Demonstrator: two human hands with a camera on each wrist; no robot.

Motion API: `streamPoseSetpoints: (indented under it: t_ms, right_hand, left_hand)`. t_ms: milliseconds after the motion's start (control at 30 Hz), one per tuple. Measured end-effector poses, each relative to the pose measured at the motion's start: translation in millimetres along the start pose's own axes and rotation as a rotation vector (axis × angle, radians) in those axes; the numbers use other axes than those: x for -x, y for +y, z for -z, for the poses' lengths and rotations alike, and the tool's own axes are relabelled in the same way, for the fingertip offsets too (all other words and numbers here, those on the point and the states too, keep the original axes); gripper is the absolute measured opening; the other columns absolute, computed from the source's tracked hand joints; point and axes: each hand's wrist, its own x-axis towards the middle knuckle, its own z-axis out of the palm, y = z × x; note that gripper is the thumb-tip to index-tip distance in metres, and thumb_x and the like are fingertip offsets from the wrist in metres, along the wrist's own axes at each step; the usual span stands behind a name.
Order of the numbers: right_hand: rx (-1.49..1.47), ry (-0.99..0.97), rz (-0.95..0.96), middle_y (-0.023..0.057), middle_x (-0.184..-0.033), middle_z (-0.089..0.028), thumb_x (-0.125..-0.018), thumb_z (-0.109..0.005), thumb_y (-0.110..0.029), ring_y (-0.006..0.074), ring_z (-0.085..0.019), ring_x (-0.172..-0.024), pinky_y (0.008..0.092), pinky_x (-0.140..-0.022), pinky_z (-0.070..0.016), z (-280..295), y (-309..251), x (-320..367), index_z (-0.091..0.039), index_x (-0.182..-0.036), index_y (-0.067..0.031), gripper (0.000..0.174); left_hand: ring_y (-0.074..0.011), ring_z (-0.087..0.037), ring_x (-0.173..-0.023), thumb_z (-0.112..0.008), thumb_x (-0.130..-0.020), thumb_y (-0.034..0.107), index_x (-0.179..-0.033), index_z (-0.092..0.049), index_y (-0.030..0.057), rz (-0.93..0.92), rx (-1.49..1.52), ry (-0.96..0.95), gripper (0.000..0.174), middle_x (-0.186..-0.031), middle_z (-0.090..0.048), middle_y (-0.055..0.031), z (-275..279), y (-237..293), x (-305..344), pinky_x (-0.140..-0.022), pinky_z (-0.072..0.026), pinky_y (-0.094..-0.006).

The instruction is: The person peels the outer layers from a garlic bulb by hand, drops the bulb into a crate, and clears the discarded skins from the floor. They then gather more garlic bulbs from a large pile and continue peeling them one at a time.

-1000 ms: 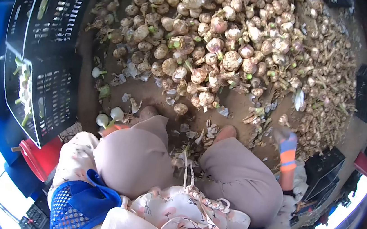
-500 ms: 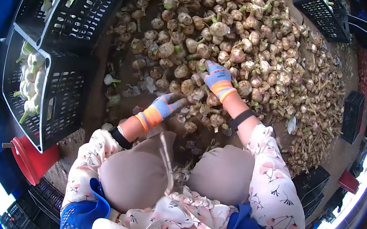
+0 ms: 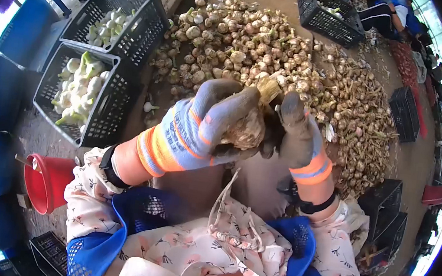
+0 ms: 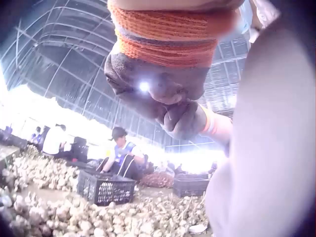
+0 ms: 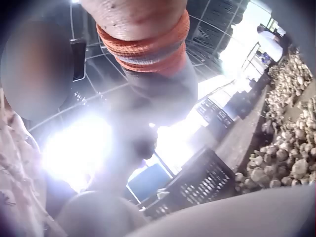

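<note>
A dirt-covered garlic bulb [image 3: 248,130] with a dry, papery stalk is held up in front of the lap. My gloved left hand [image 3: 201,119] grips it from the left, fingers curled over its top and side. At its right side my gloved right hand [image 3: 299,133] has curled dark fingers against the bulb, with the thumb raised. In the left wrist view the left hand [image 4: 158,84] is seen from beneath, close to the right hand [image 4: 185,121]. Glare blurs the right hand [image 5: 158,103] in the right wrist view, and the bulb is hidden there.
A large heap of unpeeled garlic [image 3: 242,48] covers the ground ahead. Two black crates of cleaned white garlic [image 3: 77,86] stand at the left, near a red bucket [image 3: 49,184]. Another black crate [image 3: 330,19] is beyond the heap, beside a seated person [image 4: 123,153].
The right hand went from beside the right knee to the heap, and the left hand reached forward too. Both hands have since come up together before the body, with a garlic bulb between them.
</note>
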Motion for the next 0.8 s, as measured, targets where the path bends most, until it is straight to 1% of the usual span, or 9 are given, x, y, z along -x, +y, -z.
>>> streamPoseSetpoints:
  t_ms: [267,300,433,500,567,633,700,767,800]
  right_hand:
    - [-0.193,-0.025,0.08,0.0015,-0.089,-0.06,-0.08,-0.061,-0.013,0.0086,-0.055,-0.08,0.0219,-0.073,-0.0454,-52,53,94,-0.056,-0.104,-0.0005,0.027]
    - [-0.198,-0.018,0.079,0.0015,-0.089,-0.06,-0.08,-0.061,-0.013,0.0086,-0.055,-0.08,0.0219,-0.073,-0.0454,-51,66,98,-0.056,-0.104,-0.0005,0.027]
    - [0.196,0.237,0.5,0.0048,-0.081,-0.062,-0.077,-0.059,-0.009,0.0136,-0.058,-0.071,0.0255,-0.063,-0.0463,-66,85,118,-0.059,-0.092,-0.0023,0.017]
    - [1.137,0.266,0.698,0.0102,-0.079,-0.06,-0.069,-0.062,-0.008,0.0246,-0.057,-0.069,0.0322,-0.059,-0.0447,-60,84,128,-0.058,-0.079,-0.0041,0.012]
    - [1.475,0.319,0.733,0.0135,-0.078,-0.057,-0.062,-0.064,-0.009,0.0315,-0.054,-0.071,0.0367,-0.058,-0.0433,-56,87,132,-0.054,-0.072,-0.0041,0.015]
    - [1.398,0.396,0.795,0.0125,-0.082,-0.058,-0.059,-0.065,-0.007,0.0307,-0.054,-0.073,0.0362,-0.059,-0.0434,-47,83,132,-0.057,-0.076,-0.0037,0.019]
    - [1.166,0.391,0.839,0.0138,-0.087,-0.058,-0.061,-0.066,-0.005,0.0304,-0.054,-0.073,0.0351,-0.062,-0.0443,-40,94,128,-0.059,-0.085,-0.0015,0.024]
    - [0.24,0.537,0.228,0.0125,-0.093,-0.059,-0.066,-0.064,-0.002,0.0246,-0.056,-0.075,0.0332,-0.065,-0.0453,-24,118,130,-0.06,-0.093,0.0013,0.028]
    - [-0.099,0.458,0.22,0.0086,-0.097,-0.059,-0.075,-0.059,-0.004,0.0158,-0.054,-0.077,0.0286,-0.064,-0.0445,-34,112,135,-0.059,-0.096,0.0044,0.023]
  left_hand:
    - [-0.0227,-0.052,-0.092,-0.071,-0.066,0.009,-0.123,-0.032,0.0026,-0.039,0.326,0.326,0.069,-0.105,-0.048,-0.0127,-25,98,62,-0.075,-0.0455,-0.0326]
    - [-0.0182,-0.05,-0.096,-0.069,-0.068,0.008,-0.127,-0.027,0.0046,0.395,1.179,0.314,0.073,-0.105,-0.048,-0.0093,-31,116,74,-0.077,-0.0453,-0.0307]
    - [-0.0186,-0.056,-0.084,-0.065,-0.073,0.013,-0.129,-0.025,0.0083,0.571,1.422,0.441,0.07,-0.106,-0.048,-0.0084,-54,132,86,-0.068,-0.0489,-0.0298]
    - [-0.0201,-0.055,-0.086,-0.065,-0.073,0.035,-0.127,-0.026,0.0029,0.819,1.149,0.562,0.074,-0.106,-0.047,-0.0117,-65,139,87,-0.068,-0.0505,-0.0323]
    - [-0.0172,-0.055,-0.058,-0.05,-0.079,0.05,-0.114,-0.041,0.0008,0.663,1.736,0.286,0.061,-0.085,-0.055,-0.0117,-65,121,95,-0.038,-0.0438,-0.0247]
    - [-0.0151,-0.051,-0.047,-0.051,-0.079,0.051,-0.108,-0.045,-0.0005,0.781,2.243,-0.034,0.06,-0.076,-0.057,-0.0117,-63,110,90,-0.035,-0.0389,-0.0191]
    - [-0.014,-0.051,-0.047,-0.05,-0.08,0.05,-0.108,-0.046,-0.0007,0.846,2.021,0.092,0.058,-0.075,-0.057,-0.0111,-69,113,92,-0.035,-0.0376,-0.0187]
    - [-0.0128,-0.051,-0.047,-0.05,-0.08,0.049,-0.107,-0.046,-0.0009,0.902,1.799,0.207,0.057,-0.074,-0.057,-0.0106,-71,120,91,-0.034,-0.0364,-0.0184]
    - [-0.0119,-0.05,-0.047,-0.05,-0.081,0.047,-0.106,-0.047,-0.0003,0.849,1.649,0.196,0.053,-0.068,-0.055,-0.008,-66,128,86,-0.038,-0.0368,-0.0184]
